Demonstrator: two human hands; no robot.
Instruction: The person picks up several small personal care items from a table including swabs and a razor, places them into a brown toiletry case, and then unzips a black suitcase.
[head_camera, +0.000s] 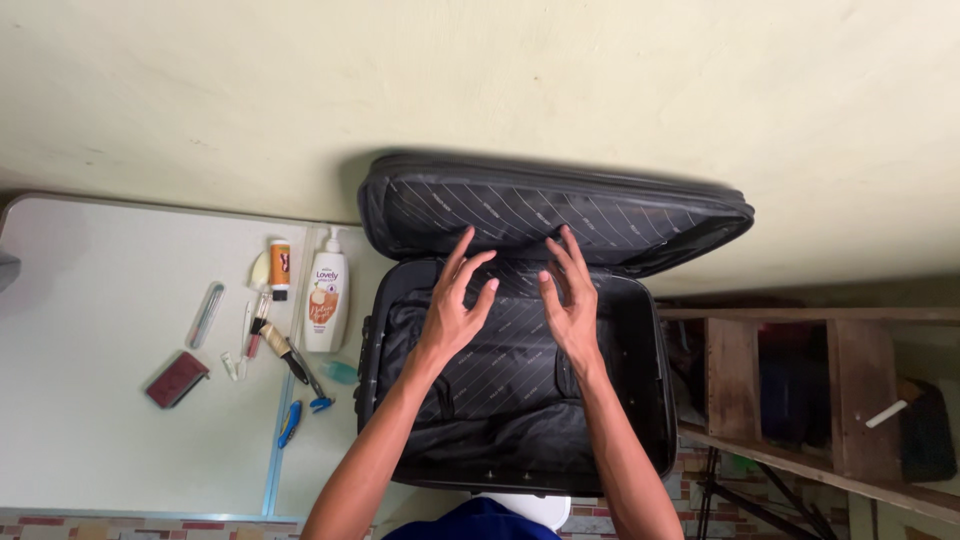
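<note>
While both hands (515, 300) hover spread, the suitcase (640, 400) lining hides its contents.

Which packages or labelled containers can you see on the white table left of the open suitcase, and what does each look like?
Lotion bottle: lying on the table just left of the suitcase; white, pump top, label with a brown picture.
Small tube: left of the bottle's top; orange and white body, dark cap.
Flat case: further left, dark red, rectangular, no label visible.
No signs or screens.

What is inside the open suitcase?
The suitcase shows only dark striped lining and straps; no packed items visible. The left hand and right hand hover over it, hiding part of the lining.
</note>
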